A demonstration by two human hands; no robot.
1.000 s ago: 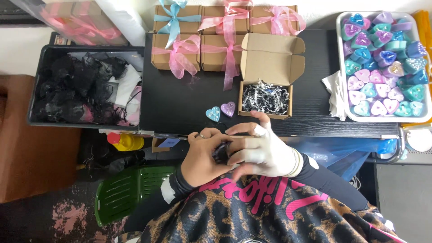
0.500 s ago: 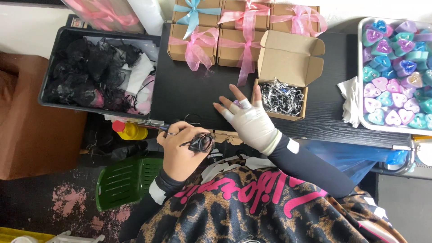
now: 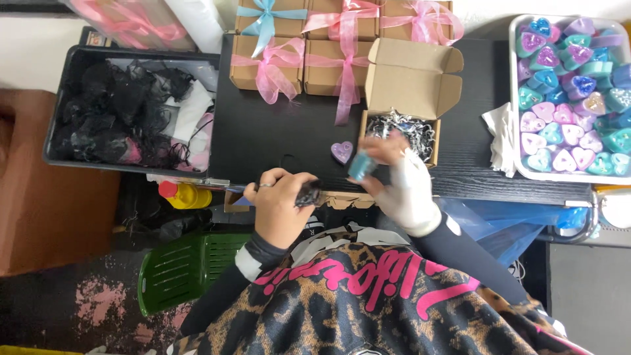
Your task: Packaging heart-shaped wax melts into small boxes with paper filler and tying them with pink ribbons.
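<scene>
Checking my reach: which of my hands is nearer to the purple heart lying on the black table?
Right. The right hand holds a blue heart just beside the purple heart; the left hand, gripping a small black pouch, sits lower and farther left.

Black wooden table [image 3: 276,135], green plastic chair [image 3: 177,266], pink-stained dark floor [image 3: 85,306]

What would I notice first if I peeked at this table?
Probably the white tray on the right, packed with shiny heart candles in blue, pink and purple. Next, the brown boxes tied with pink and blue ribbons at the top. In the middle, the right hand holds a blue heart by an open box, and the left hand grips a small black pouch.
</scene>
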